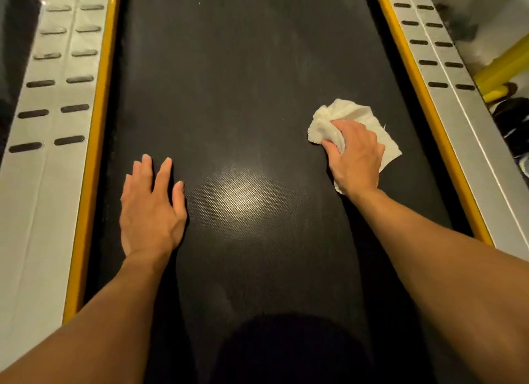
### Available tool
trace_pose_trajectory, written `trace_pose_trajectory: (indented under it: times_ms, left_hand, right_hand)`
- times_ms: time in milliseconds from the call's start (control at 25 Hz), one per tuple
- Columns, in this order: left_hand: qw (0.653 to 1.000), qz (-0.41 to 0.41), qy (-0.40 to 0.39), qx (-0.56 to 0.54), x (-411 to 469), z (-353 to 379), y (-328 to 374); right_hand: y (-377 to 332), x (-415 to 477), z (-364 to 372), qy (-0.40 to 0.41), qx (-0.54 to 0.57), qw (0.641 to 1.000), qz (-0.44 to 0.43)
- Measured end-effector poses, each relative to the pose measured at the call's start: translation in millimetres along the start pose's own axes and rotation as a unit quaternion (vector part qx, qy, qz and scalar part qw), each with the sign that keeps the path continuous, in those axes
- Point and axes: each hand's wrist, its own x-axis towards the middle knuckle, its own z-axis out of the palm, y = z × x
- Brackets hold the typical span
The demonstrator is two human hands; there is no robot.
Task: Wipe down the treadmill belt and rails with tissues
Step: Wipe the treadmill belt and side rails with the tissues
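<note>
While left hand [150, 209] lies flat, open on belt [229, 83], right hand [355, 154] clutches tissue [343, 114].

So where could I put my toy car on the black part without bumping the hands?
The belt is bare ahead of both hands, between the two yellow edges. There is also a bare patch between the left hand and the right hand. It is crowded on the right, where the tissue is pressed down.

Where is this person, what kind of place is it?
Probably a gym or home workout room. The person kneels on a treadmill: a wide black belt runs between grey side rails with yellow edging, and the right hand presses a tissue onto it.
</note>
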Motion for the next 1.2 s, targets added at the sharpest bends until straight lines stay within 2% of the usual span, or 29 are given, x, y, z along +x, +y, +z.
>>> trace_pose_trajectory:
  times_ms: [120, 240, 320, 400, 560, 640, 720, 840, 880, 1000, 1080, 1200]
  left_hand:
    - [1.0, 0.005, 0.014, -0.007, 0, 2, -1]
    - [1.0, 0.005, 0.021, -0.003, -3, 4, -2]
    - [1.0, 0.006, 0.025, -0.002, -2, 4, -1]
    - [0.999, 0.011, 0.03, 0.006, -1, 5, -2]
    - [0.999, 0.022, 0.035, 0.022, -3, 6, -4]
    - [0.999, 0.026, 0.035, 0.019, -1, 5, -4]
    - [0.999, 0.026, 0.036, 0.014, -1, 6, -4]
    - [0.999, 0.028, 0.037, 0.011, 0, 5, -3]
    - [0.999, 0.028, 0.037, 0.008, 1, 5, -3]
    - [0.999, 0.022, 0.037, 0.003, -1, 4, -3]
    - [0.999, 0.024, 0.038, 0.004, -2, 4, -2]
    - [0.999, 0.02, 0.038, 0.002, -2, 5, -4]
  right_hand:
    - [21, 8, -15, 0.006, 0.028, 0.999, -0.019]
    - [45, 25, -31, 0.052, 0.012, 0.994, 0.091]
    - [39, 30, -37, 0.016, -0.01, 0.991, 0.129]
    - [28, 8, -36, 0.012, 0.002, 0.994, 0.106]
    - [29, -70, -44, 0.0, 0.041, 0.999, -0.008]
    - [39, -55, -47, -0.013, -0.024, 0.999, -0.047]
    - [42, -22, -39, -0.025, -0.076, 0.997, -0.012]
    - [30, -13, -23, -0.014, 0.013, 0.998, 0.055]
    - [22, -27, -22, -0.023, 0.046, 0.997, 0.054]
    - [1, -85, -35, -0.076, 0.108, 0.99, -0.053]
    - [-1, -101, -38, -0.076, 0.11, 0.984, -0.116]
    - [-8, -61, -22, -0.047, 0.072, 0.992, -0.087]
